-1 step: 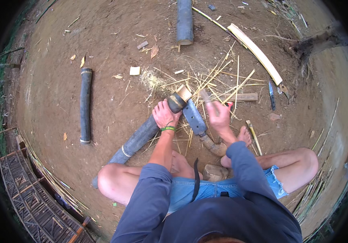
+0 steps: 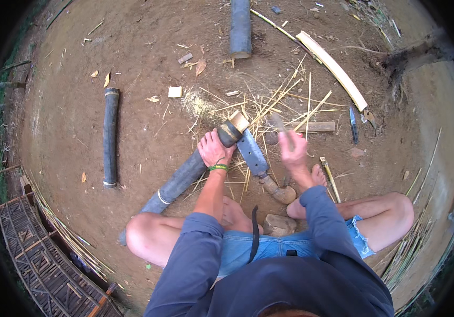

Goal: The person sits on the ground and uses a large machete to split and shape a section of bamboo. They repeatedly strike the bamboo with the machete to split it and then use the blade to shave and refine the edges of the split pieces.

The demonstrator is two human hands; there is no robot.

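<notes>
My left hand (image 2: 216, 148) is wrapped over a dark bamboo pole (image 2: 184, 175), just below its cut end. The pole slants from my knee up to the middle, and a pale notch shows at its tip. Off to the right, my right hand (image 2: 293, 153) is closed round a short greyish piece (image 2: 278, 122), too blurred by motion to name. Between my hands lies a machete (image 2: 254, 154) with a curved wooden handle, its blade tip beside the pole's end. Thin split bamboo strips (image 2: 274, 105) are strewn just beyond.
A shorter bamboo tube (image 2: 111, 138) lies at the left, another section (image 2: 240, 31) far ahead. A split bamboo length (image 2: 334, 70), a knife (image 2: 354, 126) and a flat wooden slat (image 2: 315, 127) lie at the right. A wood block (image 2: 279, 225) sits between my legs; a bamboo rack (image 2: 47, 259) stands lower left.
My right hand has moved to the right and slightly nearer, carrying the blurred piece farther from the pole's end. My left hand and the pole stay put.
</notes>
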